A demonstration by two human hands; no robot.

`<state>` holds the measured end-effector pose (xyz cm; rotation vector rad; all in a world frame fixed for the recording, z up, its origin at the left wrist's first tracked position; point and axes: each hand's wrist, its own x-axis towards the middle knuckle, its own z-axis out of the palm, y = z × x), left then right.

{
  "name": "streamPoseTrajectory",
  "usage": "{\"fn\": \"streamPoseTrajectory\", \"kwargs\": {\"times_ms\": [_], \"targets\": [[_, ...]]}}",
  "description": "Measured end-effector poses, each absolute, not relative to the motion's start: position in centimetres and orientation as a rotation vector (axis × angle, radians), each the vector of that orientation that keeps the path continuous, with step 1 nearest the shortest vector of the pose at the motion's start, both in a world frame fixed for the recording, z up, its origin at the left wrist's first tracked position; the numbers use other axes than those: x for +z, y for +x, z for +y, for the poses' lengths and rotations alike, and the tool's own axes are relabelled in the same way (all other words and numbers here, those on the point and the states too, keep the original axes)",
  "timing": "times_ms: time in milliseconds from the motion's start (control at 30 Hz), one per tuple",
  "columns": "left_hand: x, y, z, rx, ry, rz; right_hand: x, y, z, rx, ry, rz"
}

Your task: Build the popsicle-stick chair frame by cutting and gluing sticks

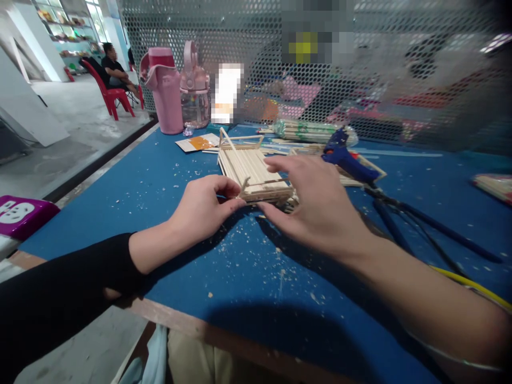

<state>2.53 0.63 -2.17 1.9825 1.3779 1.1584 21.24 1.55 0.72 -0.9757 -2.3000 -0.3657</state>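
Note:
A small model built of thin wooden sticks [256, 165] lies on the blue tabletop, with a slatted floor, low rails and a raised frame at its far end. My left hand [206, 202] pinches its near left corner between thumb and fingers, beside a short upright stick. My right hand [316, 197] curves around the near right corner. Its thumb touches the front edge, while the index finger is lifted over the slats; the other fingertips are partly hidden. Right of the model, a blue glue gun [348, 154] rests on a stand.
Wrapped stick bundles [308, 130] lie along the perforated metal screen [256, 32]. A pink flask [166, 96], a clear bottle [195, 101] and an orange-white card [200, 142] are at back left. Dark cables [444, 229] run right. A purple power strip [28, 216] sits left. A person sits beyond.

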Motion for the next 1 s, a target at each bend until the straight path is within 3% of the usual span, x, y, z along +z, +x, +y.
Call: {"fn": "streamPoseTrajectory", "kwargs": {"times_ms": [267,1000], "targets": [[-1.3,1.9,0.7,1.089,1.914,1.368,3.9,19.8,2.5,0.275,-1.194,-2.477],[-1.5,1.4,1.3,1.08,1.911,1.292,3.9,18.8,3.5,0.636,-1.352,-2.366]]}}
